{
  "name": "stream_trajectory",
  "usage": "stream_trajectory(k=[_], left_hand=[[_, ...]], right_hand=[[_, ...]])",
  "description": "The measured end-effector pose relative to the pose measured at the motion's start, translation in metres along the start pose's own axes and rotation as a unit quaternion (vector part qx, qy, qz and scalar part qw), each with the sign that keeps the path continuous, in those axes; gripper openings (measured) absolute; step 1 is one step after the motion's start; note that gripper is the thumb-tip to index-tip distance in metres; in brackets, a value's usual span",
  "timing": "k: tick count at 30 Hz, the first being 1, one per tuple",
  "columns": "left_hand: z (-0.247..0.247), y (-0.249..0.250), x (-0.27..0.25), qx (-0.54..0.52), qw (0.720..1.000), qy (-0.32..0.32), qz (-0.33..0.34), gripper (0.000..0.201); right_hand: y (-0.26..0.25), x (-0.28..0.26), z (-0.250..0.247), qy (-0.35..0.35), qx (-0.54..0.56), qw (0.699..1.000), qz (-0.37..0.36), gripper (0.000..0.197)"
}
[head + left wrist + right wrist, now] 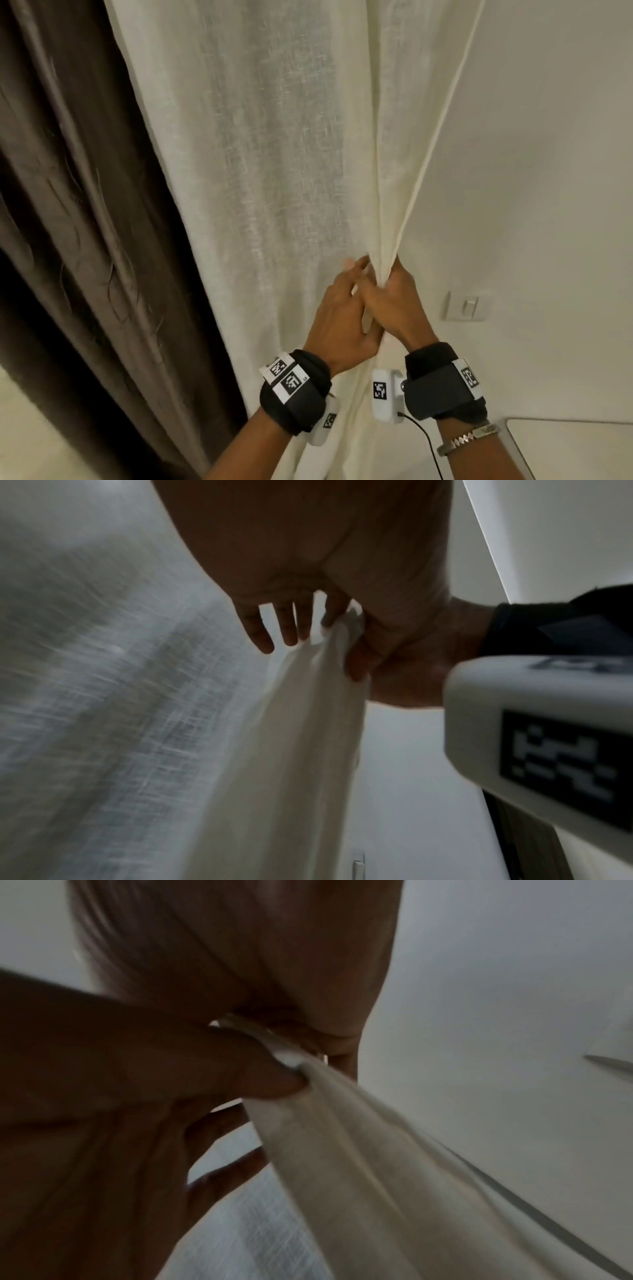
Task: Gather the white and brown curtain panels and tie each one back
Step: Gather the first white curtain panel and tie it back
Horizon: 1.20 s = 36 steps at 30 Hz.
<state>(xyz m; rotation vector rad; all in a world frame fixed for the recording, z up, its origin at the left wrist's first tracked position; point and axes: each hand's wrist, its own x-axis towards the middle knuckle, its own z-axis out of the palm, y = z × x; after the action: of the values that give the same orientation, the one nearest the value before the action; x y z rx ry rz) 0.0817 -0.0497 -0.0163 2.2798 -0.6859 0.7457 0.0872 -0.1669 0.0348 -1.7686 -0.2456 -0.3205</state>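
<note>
The white curtain (274, 154) hung in the middle, its right edge bunched into folds beside the wall (548, 171). The step in hand looked like gathering this panel; next would likely call for pulling more cloth into the bunch, then tying it. The right hand (394, 305) gripped the bunched edge, fingers curled round it. The left hand (339, 308) lay against the cloth just beside, fingers spread and fairly straight. The brown curtain (85, 240) hung untied at far left.
</note>
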Motion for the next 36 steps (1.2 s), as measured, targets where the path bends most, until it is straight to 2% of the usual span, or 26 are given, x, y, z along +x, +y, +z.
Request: stream_trajectory(k=[1, 2, 4, 6, 7, 8, 10, 11, 12, 14, 16, 18, 20, 23, 24, 26, 27, 28, 30, 32, 34, 35, 36], left_hand=[[-0.005, 0.0, -0.006, 0.022, 1.0, 0.015, 0.009, 0.072], [-0.012, -0.001, -0.012, 0.05, 0.997, 0.058, 0.01, 0.067], [-0.027, -0.007, -0.023, 0.095, 0.97, 0.221, -0.023, 0.055], [-0.047, -0.012, -0.031, 0.118, 0.906, 0.395, -0.096, 0.054], [-0.055, -0.015, -0.034, 0.121, 0.873, 0.452, -0.14, 0.062], [-0.063, -0.02, -0.036, 0.116, 0.85, 0.482, -0.18, 0.073], [-0.07, -0.032, -0.037, 0.074, 0.839, 0.481, -0.244, 0.085], [-0.07, -0.038, -0.036, 0.047, 0.843, 0.468, -0.261, 0.079], [-0.069, -0.043, -0.035, 0.047, 0.853, 0.452, -0.256, 0.063], [-0.063, -0.045, -0.035, 0.112, 0.877, 0.425, -0.194, 0.034], [-0.05, -0.036, -0.035, 0.149, 0.895, 0.399, -0.131, 0.021], [-0.035, -0.024, -0.034, 0.142, 0.921, 0.352, -0.086, 0.012], [-0.02, -0.017, -0.03, 0.082, 0.95, 0.298, -0.05, 0.011], [-0.008, -0.008, -0.015, -0.038, 0.977, 0.207, -0.03, 0.024], [-0.008, -0.006, -0.012, -0.074, 0.983, 0.168, -0.028, 0.03], [-0.015, 0.0, -0.006, -0.117, 0.989, 0.09, -0.019, 0.038], [-0.021, 0.002, -0.005, -0.109, 0.991, 0.075, -0.016, 0.039], [-0.029, 0.004, -0.006, -0.084, 0.992, 0.092, -0.008, 0.038], [-0.046, 0.01, -0.014, -0.002, 0.978, 0.209, 0.023, 0.033], [-0.064, 0.013, -0.025, 0.104, 0.935, 0.338, 0.031, 0.032], [-0.082, 0.012, -0.031, 0.172, 0.883, 0.436, -0.029, 0.042], [-0.089, 0.009, -0.031, 0.152, 0.869, 0.465, -0.079, 0.055], [-0.094, 0.005, -0.029, 0.102, 0.866, 0.471, -0.134, 0.073]], right_hand=[[0.0, 0.001, -0.003, 0.017, 0.033, 0.999, 0.028, 0.046], [-0.003, 0.0, -0.006, 0.033, 0.067, 0.996, 0.051, 0.048], [-0.008, 0.001, -0.014, 0.053, 0.082, 0.992, 0.074, 0.058], [-0.01, 0.0, -0.019, 0.051, 0.074, 0.992, 0.09, 0.072], [-0.008, 0.001, -0.02, 0.046, 0.069, 0.992, 0.097, 0.078], [-0.009, 0.001, -0.021, 0.042, 0.064, 0.992, 0.099, 0.081], [-0.011, 0.002, -0.019, 0.04, 0.066, 0.993, 0.09, 0.078], [-0.01, 0.004, -0.018, 0.035, 0.073, 0.993, 0.082, 0.074], [-0.01, 0.003, -0.016, 0.031, 0.08, 0.994, 0.071, 0.069], [-0.012, -0.001, -0.008, 0.028, 0.081, 0.995, 0.049, 0.062], [-0.008, -0.006, 0.002, 0.025, 0.064, 0.997, 0.022, 0.056], [-0.001, -0.01, 0.01, 0.019, 0.05, 0.999, -0.008, 0.048], [-0.002, -0.014, 0.015, -0.01, 0.061, 0.997, -0.037, 0.042], [-0.011, -0.018, 0.017, -0.053, 0.052, 0.995, -0.061, 0.057], [-0.013, -0.016, 0.016, -0.046, 0.035, 0.996, -0.063, 0.057], [-0.015, -0.006, 0.009, -0.003, 0.009, 0.999, -0.05, 0.042], [-0.013, 0.001, 0.004, 0.018, 0.008, 0.999, -0.037, 0.033], [-0.011, 0.008, -0.002, 0.034, 0.007, 0.999, -0.024, 0.028], [-0.006, 0.017, -0.016, 0.067, -0.015, 0.997, -0.018, 0.027], [-0.003, 0.024, -0.026, 0.099, -0.04, 0.994, -0.023, 0.033], [-0.003, 0.029, -0.034, 0.124, -0.046, 0.991, -0.032, 0.038], [-0.002, 0.032, -0.037, 0.135, -0.044, 0.989, -0.033, 0.039], [-0.004, 0.033, -0.039, 0.143, -0.039, 0.988, -0.03, 0.039]])
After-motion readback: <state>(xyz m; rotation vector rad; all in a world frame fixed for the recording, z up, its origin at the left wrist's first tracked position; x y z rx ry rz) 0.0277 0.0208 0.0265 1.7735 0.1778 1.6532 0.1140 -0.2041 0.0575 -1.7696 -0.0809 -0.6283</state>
